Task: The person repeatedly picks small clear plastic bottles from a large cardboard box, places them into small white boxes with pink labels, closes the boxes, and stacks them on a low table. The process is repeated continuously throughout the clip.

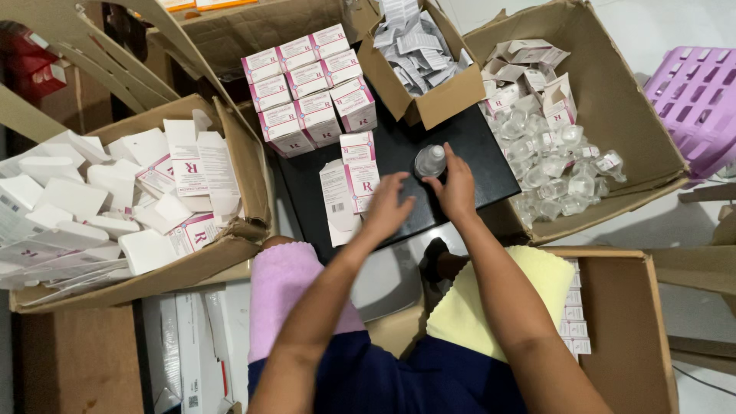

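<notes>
I am watching a small clear plastic bottle (430, 160) standing upright on the black work surface (491, 165), just below the small carton of folded paper leaflets (418, 46). My right hand (457, 188) is curling around the bottle from below, fingertips touching its side, so I am judging it as closing on the bottle rather than gripping it fully. My left hand (386, 208) is hovering narrow and relaxed, holding nothing, just right of an opened pink-and-white box (360, 172) that is lying flat on the black surface beside a flattened white carton blank (336, 201).

I am reading the step in hand as picking up one bottle to pack it. The next move is calling for the left hand to be steadying the open box while the right is bringing the bottle to its mouth, keeping it straight so it is not snagging on the flaps.

Further out, a block of filled pink-and-white boxes (309, 88) is sitting at the top of the surface. To the right, a large cardboard carton (629, 115) is holding loose clear bottles (548, 165). To the left, another cardboard carton (230, 245) is holding flat box blanks (146, 184). A purple plastic crate (694, 100) is showing at the far right edge.
</notes>
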